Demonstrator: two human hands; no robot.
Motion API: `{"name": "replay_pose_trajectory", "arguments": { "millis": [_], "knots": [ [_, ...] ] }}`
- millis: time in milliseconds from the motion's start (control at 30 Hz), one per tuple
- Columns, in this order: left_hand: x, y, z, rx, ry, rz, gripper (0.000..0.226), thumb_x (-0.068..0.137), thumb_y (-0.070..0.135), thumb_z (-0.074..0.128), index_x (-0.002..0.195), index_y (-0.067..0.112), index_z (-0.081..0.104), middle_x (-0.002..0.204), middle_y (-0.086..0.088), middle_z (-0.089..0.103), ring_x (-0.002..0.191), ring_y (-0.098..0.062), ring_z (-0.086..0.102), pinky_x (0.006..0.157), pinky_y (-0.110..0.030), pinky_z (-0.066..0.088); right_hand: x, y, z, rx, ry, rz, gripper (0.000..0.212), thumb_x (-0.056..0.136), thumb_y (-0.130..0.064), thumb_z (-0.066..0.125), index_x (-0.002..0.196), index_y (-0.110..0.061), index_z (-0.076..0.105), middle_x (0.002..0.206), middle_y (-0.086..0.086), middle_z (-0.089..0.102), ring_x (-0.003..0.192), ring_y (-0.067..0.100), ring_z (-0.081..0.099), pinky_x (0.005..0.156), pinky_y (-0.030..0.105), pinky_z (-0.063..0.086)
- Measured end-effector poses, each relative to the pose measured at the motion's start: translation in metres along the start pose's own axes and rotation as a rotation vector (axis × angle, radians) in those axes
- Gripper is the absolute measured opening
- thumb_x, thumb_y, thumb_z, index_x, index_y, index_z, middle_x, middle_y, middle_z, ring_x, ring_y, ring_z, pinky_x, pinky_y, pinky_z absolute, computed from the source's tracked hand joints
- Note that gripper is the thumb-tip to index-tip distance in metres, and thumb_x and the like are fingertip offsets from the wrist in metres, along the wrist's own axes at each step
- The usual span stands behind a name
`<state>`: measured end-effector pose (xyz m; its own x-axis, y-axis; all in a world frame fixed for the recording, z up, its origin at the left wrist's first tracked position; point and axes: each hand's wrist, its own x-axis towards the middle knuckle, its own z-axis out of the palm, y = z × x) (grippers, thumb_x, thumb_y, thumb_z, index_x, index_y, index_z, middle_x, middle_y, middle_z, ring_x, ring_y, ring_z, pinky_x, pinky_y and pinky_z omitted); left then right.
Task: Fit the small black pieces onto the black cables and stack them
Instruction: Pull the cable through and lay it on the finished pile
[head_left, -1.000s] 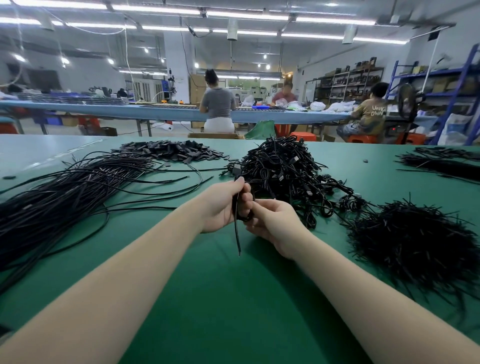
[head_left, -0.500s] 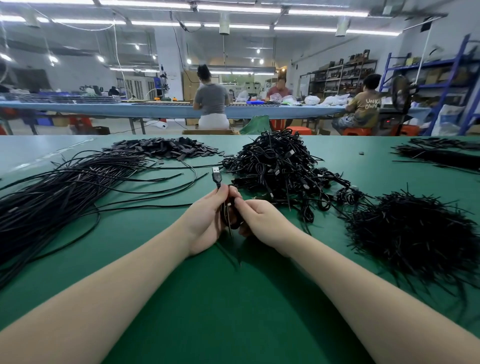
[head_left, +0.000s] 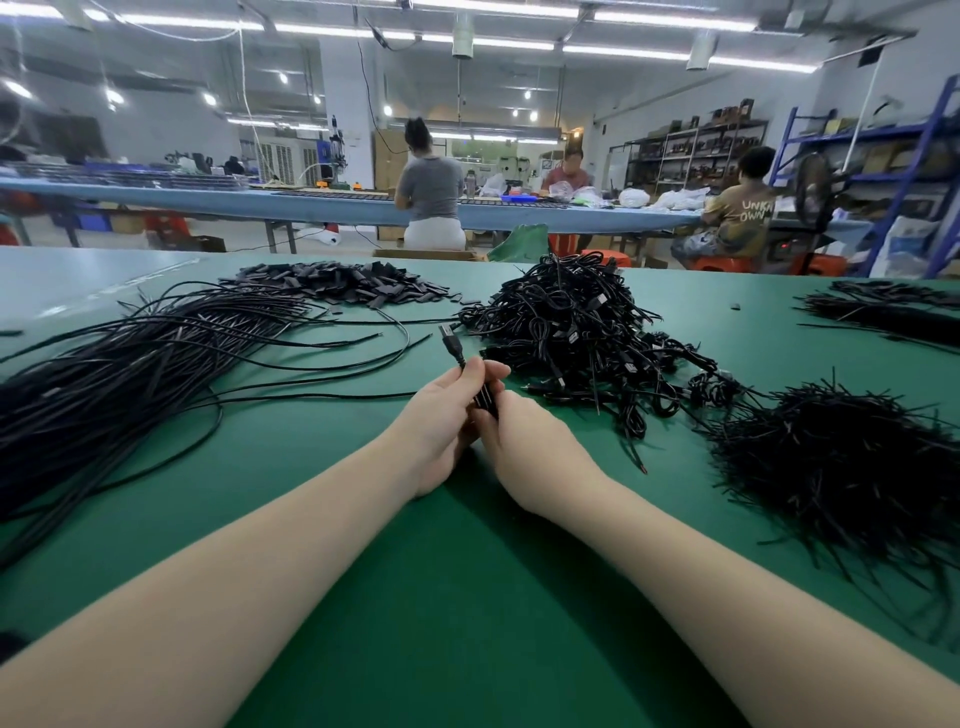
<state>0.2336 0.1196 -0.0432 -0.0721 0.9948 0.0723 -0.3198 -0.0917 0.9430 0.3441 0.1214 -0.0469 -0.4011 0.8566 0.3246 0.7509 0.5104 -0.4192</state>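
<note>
Both hands meet at the middle of the green counter (head_left: 467, 623) on one black cable (head_left: 485, 402): the left hand (head_left: 441, 415) has its fingers curled round it, and the right hand (head_left: 524, 441) pinches it from just beside. The cable's long axis runs up and away to the left, its plug end (head_left: 451, 340) poking out beyond the left hand's fingers (head_left: 480, 371), so that hand is the nearer to the plug. Whether a small black piece is already on it I cannot tell; the finished heap (head_left: 582, 322) lies just beyond the right hand, the likely drop spot.
</note>
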Motion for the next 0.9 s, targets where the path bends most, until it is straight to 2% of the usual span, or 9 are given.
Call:
{"name": "replay_pose_trajectory", "arguments": {
  "millis": [133,233,300,367,467,533,600,700,900],
  "knots": [
    [0.000,0.000,-0.001,0.125,-0.059,0.026,0.032,0.101,0.033,0.045,0.089,0.020,0.071,0.094,0.004,0.070,0.079,-0.009,0.064,0.075,-0.023,0.050,-0.003,0.008,-0.003,-0.191,0.014,0.013,0.018,0.098,-0.015,0.042,0.115,-0.010,0.042,0.110,0.011,0.052,0.097,0.033,0.058,0.068,0.032,0.036],
    [-0.002,0.001,-0.005,0.449,0.062,0.127,0.033,0.094,0.043,0.054,0.085,0.017,0.071,0.090,0.004,0.074,0.087,-0.010,0.071,0.073,-0.027,0.053,-0.003,0.015,-0.007,-0.150,0.021,0.092,0.004,0.099,-0.015,0.037,0.096,-0.015,0.038,0.099,0.008,0.049,0.082,0.030,0.052,0.065,0.033,0.033],
    [-0.003,0.004,-0.013,0.674,0.210,0.302,0.029,0.091,0.048,0.058,0.084,0.020,0.065,0.085,0.005,0.073,0.076,-0.009,0.070,0.070,-0.030,0.052,-0.002,0.021,-0.009,-0.132,0.017,0.155,0.016,0.102,-0.022,0.031,0.088,-0.016,0.034,0.089,0.004,0.044,0.072,0.025,0.045,0.061,0.033,0.031],
    [-0.004,0.007,-0.024,1.010,0.309,0.580,0.023,0.090,0.041,0.061,0.101,0.021,0.056,0.101,0.004,0.067,0.091,-0.013,0.065,0.080,-0.036,0.050,-0.002,0.025,-0.011,-0.152,0.000,0.159,0.022,0.104,-0.027,0.027,0.086,-0.016,0.033,0.084,0.002,0.042,0.069,0.023,0.043,0.059,0.033,0.031],
    [0.003,0.008,-0.033,1.693,0.174,0.990,0.046,0.085,0.027,0.067,0.129,0.022,0.053,0.130,-0.001,0.057,0.121,-0.025,0.052,0.095,-0.042,0.038,-0.002,0.025,-0.014,-0.160,-0.073,0.085,0.023,0.103,-0.029,0.027,0.086,-0.017,0.035,0.084,0.002,0.042,0.073,0.027,0.045,0.063,0.035,0.031],
    [0.003,0.006,-0.031,1.923,0.041,1.043,0.037,0.087,0.028,0.066,0.122,0.021,0.060,0.115,0.002,0.066,0.110,-0.020,0.061,0.096,-0.039,0.031,0.000,0.023,-0.019,-0.150,-0.138,0.028,0.023,0.103,-0.028,0.029,0.084,-0.017,0.034,0.081,0.001,0.041,0.074,0.027,0.046,0.064,0.035,0.031],
    [0.002,0.007,-0.030,1.977,0.033,1.044,0.026,0.088,0.032,0.066,0.108,0.015,0.063,0.092,0.004,0.071,0.085,-0.019,0.068,0.094,-0.038,0.038,0.001,0.022,-0.028,-0.158,-0.188,-0.023,0.025,0.103,-0.028,0.029,0.081,-0.017,0.034,0.078,-0.001,0.040,0.075,0.026,0.047,0.065,0.035,0.032],
    [-0.001,0.010,-0.023,2.045,0.084,1.165,0.017,0.084,0.030,0.067,0.091,0.015,0.064,0.085,0.003,0.068,0.065,-0.020,0.064,0.070,-0.032,0.049,0.006,0.019,-0.041,-0.264,-0.236,-0.094,0.024,0.104,-0.028,0.028,0.084,-0.016,0.034,0.081,0.000,0.043,0.074,0.024,0.044,0.066,0.035,0.033],
    [-0.005,0.005,-0.010,1.992,0.147,1.287,0.021,0.086,0.010,0.046,0.070,0.014,0.058,0.053,0.003,0.049,0.039,-0.019,0.047,0.049,-0.027,0.031,0.015,0.006,-0.078,-0.295,-0.479,-0.170,0.030,0.103,-0.026,0.030,0.078,-0.017,0.043,0.074,-0.003,0.048,0.066,0.014,0.047,0.058,0.021,0.033]
  ]
}}
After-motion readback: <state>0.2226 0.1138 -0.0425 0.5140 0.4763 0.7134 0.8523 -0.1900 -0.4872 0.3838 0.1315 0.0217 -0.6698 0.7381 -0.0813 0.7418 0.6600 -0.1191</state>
